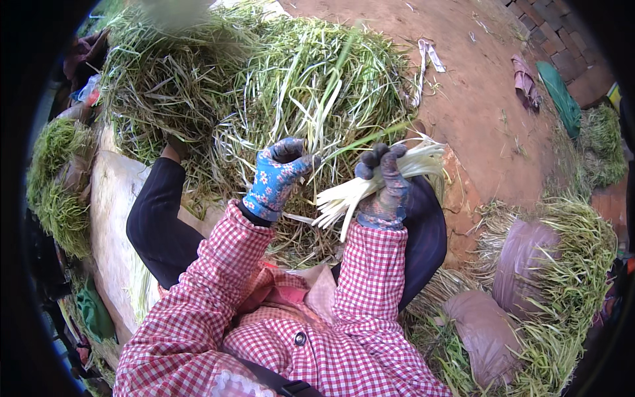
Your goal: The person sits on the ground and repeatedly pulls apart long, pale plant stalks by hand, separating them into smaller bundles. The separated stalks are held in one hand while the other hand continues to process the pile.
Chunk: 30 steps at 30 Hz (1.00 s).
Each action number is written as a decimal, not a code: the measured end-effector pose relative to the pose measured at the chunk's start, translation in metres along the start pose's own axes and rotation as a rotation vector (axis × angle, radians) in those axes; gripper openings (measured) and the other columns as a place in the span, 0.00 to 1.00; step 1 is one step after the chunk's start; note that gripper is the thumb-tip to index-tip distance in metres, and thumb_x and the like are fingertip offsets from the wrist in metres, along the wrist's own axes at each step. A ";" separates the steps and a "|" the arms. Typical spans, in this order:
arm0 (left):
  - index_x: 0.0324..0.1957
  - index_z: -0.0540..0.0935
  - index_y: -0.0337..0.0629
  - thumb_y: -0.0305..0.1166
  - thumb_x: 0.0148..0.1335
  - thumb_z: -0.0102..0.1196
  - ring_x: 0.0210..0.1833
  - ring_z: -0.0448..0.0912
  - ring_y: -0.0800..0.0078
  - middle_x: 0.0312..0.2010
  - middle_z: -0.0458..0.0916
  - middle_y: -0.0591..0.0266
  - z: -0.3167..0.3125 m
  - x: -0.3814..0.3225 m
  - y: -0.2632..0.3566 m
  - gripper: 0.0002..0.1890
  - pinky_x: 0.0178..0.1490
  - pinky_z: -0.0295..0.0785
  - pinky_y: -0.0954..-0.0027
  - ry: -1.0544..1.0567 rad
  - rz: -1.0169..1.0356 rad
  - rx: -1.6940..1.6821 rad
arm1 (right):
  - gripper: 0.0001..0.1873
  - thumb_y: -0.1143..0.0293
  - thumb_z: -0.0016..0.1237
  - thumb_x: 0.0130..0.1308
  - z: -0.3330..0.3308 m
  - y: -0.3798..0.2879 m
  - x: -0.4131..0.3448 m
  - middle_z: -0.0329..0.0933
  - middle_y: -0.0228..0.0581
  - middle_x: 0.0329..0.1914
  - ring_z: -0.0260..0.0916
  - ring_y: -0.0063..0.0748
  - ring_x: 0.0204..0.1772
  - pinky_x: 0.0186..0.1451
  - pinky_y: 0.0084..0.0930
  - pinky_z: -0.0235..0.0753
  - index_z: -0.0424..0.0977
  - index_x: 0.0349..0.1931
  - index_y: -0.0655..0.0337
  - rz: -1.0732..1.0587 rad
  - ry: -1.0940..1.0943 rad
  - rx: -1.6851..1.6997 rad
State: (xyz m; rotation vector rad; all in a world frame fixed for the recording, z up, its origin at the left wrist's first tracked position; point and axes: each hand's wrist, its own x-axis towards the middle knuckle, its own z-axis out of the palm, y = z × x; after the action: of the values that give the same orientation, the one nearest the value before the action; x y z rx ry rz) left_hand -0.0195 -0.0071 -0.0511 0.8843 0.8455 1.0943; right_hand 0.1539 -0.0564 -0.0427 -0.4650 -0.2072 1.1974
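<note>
Both of my hands wear gloves. My left hand (pixel 278 179), in a blue floral glove with dark fingers, pinches thin pale-green leaf strands (pixel 323 116) between thumb and fingertips. To its right, my right hand (pixel 386 186) is closed around a bundle of slender white stalks (pixel 345 194), which look like blanched chives. The bundle's ends stick out on both sides of the fist. A long green blade slants between the two hands. Beyond them lies a large heap of loose green and whitish leaves (pixel 322 74), between my knees and farther out.
A pale sheet (pixel 111 183) lies left of my leg. Leafy bundles with pinkish plastic wraps (pixel 526 263) are piled at the right. More greens (pixel 57 188) lie at the far left. On the reddish ground (pixel 476 114) are a cloth strip (pixel 421 69) and a green bag (pixel 559 97).
</note>
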 end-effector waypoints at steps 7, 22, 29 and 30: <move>0.35 0.79 0.40 0.16 0.49 0.60 0.31 0.78 0.79 0.31 0.81 0.65 0.012 -0.001 -0.017 0.11 0.37 0.75 0.75 -0.004 0.038 0.103 | 0.13 0.75 0.55 0.57 -0.007 0.016 0.012 0.77 0.45 0.38 0.77 0.30 0.31 0.22 0.23 0.74 0.70 0.42 0.58 0.100 0.237 -0.710; 0.30 0.75 0.38 0.21 0.54 0.57 0.26 0.72 0.79 0.26 0.76 0.65 -0.077 0.052 -0.062 0.04 0.34 0.70 0.77 0.168 0.293 0.343 | 0.07 0.71 0.55 0.58 0.009 -0.018 0.014 0.77 0.37 0.27 0.67 0.20 0.20 0.21 0.13 0.67 0.71 0.33 0.60 -0.088 0.411 -0.595; 0.44 0.79 0.38 0.38 0.51 0.60 0.44 0.79 0.58 0.38 0.81 0.51 -0.175 0.094 0.008 0.20 0.48 0.72 0.65 0.230 -0.023 1.584 | 0.13 0.74 0.55 0.57 0.000 -0.031 0.012 0.77 0.44 0.38 0.76 0.29 0.34 0.26 0.18 0.74 0.69 0.43 0.60 -0.171 0.421 -0.452; 0.42 0.79 0.39 0.39 0.52 0.59 0.42 0.79 0.58 0.38 0.81 0.50 -0.154 0.089 0.018 0.18 0.47 0.72 0.66 0.277 0.070 1.525 | 0.13 0.75 0.54 0.57 0.001 -0.030 0.012 0.77 0.42 0.39 0.77 0.32 0.38 0.28 0.19 0.75 0.68 0.42 0.60 -0.126 0.413 -0.448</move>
State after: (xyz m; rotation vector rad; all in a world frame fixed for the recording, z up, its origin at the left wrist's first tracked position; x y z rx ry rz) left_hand -0.1431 0.1084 -0.1084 2.0120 1.9441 0.4574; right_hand 0.1838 -0.0534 -0.0295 -1.0622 -0.1446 0.9045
